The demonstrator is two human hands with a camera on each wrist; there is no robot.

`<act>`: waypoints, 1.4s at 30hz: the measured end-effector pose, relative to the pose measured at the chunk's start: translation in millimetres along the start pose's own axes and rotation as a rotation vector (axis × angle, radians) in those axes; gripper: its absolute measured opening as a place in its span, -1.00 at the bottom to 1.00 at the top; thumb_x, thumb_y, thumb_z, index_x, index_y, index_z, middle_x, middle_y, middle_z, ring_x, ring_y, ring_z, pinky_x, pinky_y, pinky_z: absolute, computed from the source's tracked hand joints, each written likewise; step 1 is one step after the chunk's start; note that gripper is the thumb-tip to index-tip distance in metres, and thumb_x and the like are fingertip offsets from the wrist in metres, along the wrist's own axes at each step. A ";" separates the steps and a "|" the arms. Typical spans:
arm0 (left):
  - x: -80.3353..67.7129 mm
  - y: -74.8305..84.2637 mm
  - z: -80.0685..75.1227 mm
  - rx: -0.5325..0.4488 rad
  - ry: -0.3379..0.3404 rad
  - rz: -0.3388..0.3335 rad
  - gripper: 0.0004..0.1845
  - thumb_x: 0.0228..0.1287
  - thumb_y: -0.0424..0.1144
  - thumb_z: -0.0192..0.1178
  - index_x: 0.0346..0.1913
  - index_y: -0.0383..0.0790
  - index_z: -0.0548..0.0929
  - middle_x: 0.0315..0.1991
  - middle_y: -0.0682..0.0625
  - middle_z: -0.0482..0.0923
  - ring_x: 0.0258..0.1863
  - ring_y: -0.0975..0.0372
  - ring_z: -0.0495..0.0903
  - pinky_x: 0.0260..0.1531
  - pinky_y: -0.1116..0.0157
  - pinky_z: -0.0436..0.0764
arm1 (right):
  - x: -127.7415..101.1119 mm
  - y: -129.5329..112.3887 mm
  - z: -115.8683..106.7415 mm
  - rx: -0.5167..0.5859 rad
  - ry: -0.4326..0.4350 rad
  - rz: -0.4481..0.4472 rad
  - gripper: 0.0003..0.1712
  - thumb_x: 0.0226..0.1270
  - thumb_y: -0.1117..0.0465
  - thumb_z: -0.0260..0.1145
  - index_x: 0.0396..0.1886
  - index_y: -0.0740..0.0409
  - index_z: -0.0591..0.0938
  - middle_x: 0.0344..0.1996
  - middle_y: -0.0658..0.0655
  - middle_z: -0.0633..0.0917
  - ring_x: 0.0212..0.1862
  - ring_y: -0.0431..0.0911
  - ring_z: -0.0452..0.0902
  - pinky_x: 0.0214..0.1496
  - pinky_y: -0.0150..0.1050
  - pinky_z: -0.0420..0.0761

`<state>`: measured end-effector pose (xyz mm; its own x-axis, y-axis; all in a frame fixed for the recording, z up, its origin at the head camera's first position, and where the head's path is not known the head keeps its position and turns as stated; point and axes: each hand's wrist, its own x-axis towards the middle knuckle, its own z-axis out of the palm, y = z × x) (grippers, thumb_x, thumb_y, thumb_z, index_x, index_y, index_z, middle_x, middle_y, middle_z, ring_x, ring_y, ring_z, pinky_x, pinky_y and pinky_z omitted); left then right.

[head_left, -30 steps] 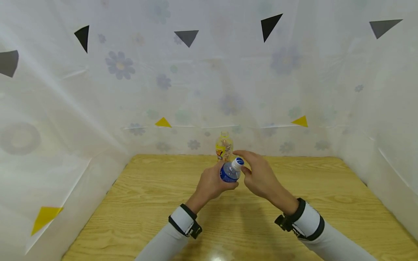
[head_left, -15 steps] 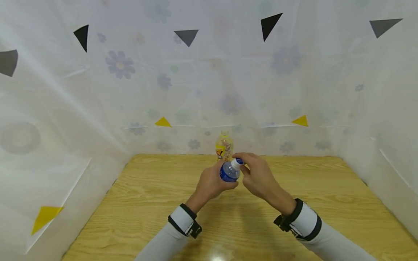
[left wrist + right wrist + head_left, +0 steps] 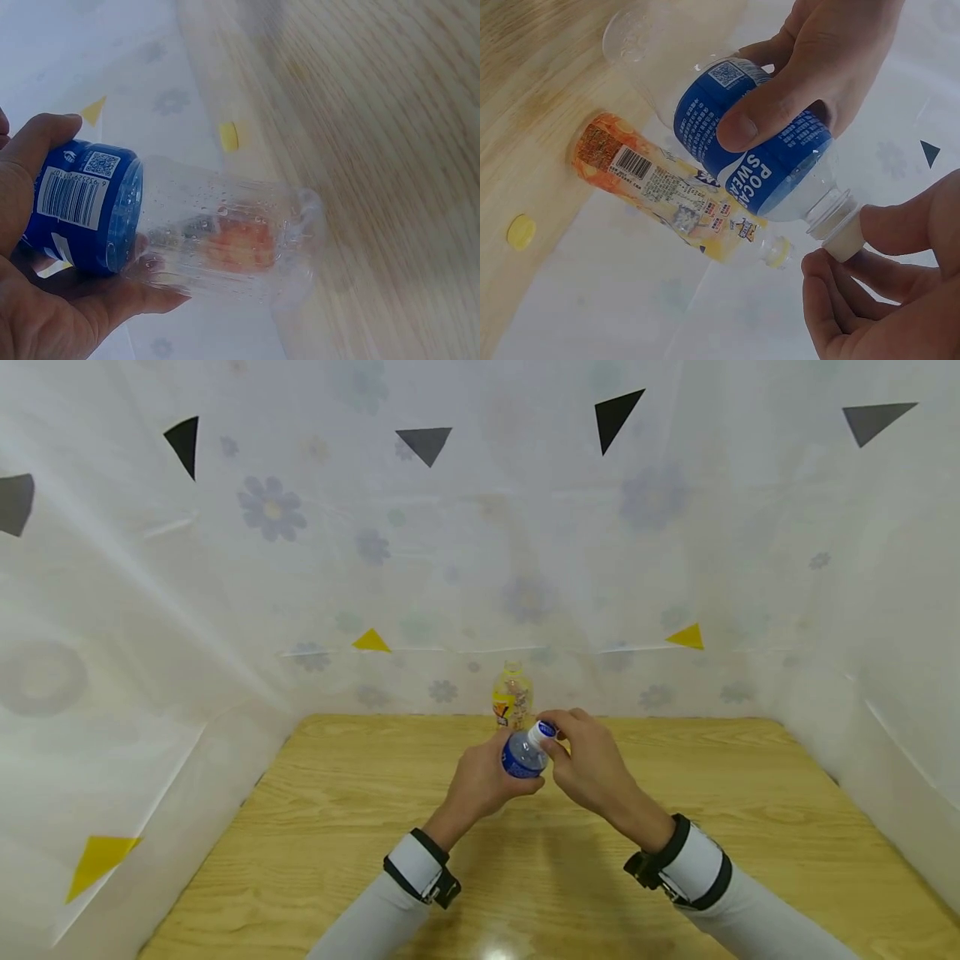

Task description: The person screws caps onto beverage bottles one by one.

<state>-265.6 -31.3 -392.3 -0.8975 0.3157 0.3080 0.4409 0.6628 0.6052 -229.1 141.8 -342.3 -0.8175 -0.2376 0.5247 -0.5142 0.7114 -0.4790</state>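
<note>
In the head view my left hand [image 3: 478, 781] grips a clear plastic bottle [image 3: 523, 755] with a blue label, tilted and held above the table. Its thumb and fingers wrap the label, and the clear body below shows droplets in the left wrist view. The bottle's white screw cap [image 3: 844, 238], blue on top, sits on the neck. Thumb and fingers of my right hand [image 3: 592, 764] pinch that cap from the side. Behind the hands stands a drink bottle with an orange and yellow label [image 3: 660, 187], its neck uncapped.
A small yellow bottle cap [image 3: 522, 232] lies on the wooden table [image 3: 337, 843] near the orange and yellow bottle. White flower-patterned sheeting [image 3: 465, 552] rises along the table's back and both sides, with dark and yellow triangles on it.
My right hand's thumb and index finger have closed in from beside the white cap onto it. The left hand and its bottle have stayed nearly still.
</note>
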 end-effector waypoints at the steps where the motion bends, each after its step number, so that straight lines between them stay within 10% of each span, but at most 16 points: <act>1: 0.0 0.0 -0.1 -0.001 0.000 -0.002 -0.27 0.02 0.03 0.56 0.23 -0.17 0.54 -0.08 -0.06 0.71 -0.16 0.15 0.71 -0.24 0.20 0.66 | 0.3 0.0 0.1 -0.004 0.003 0.001 -0.68 0.37 0.37 0.31 0.10 0.29 0.65 -0.14 0.25 0.68 -0.18 0.05 0.62 -0.20 -0.03 0.64; 28: -1.5 -0.2 -1.9 -0.008 -0.029 -0.023 -0.25 0.03 0.05 0.56 0.26 -0.15 0.52 -0.02 -0.05 0.71 -0.09 0.14 0.70 -0.16 0.18 0.67 | 1.0 2.3 2.7 -0.007 0.008 0.064 -0.73 0.42 0.12 0.37 -0.12 0.25 0.65 -0.30 0.12 0.65 -0.25 -0.04 0.55 -0.23 -0.12 0.56; 42: -0.9 0.5 -1.4 0.002 -0.034 -0.036 -0.27 0.04 0.07 0.54 0.24 -0.15 0.53 -0.04 -0.06 0.71 -0.11 0.14 0.71 -0.19 0.17 0.68 | 1.8 1.3 -6.5 -0.031 -0.090 0.104 -0.38 0.39 0.00 0.39 0.28 0.27 0.51 0.02 0.30 0.69 0.02 0.18 0.65 -0.04 0.11 0.64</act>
<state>-264.5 -32.1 -391.2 -0.9127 0.3148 0.2605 0.4083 0.6752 0.6143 -229.5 146.6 -337.4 -0.8865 -0.2189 0.4077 -0.4186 0.7548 -0.5050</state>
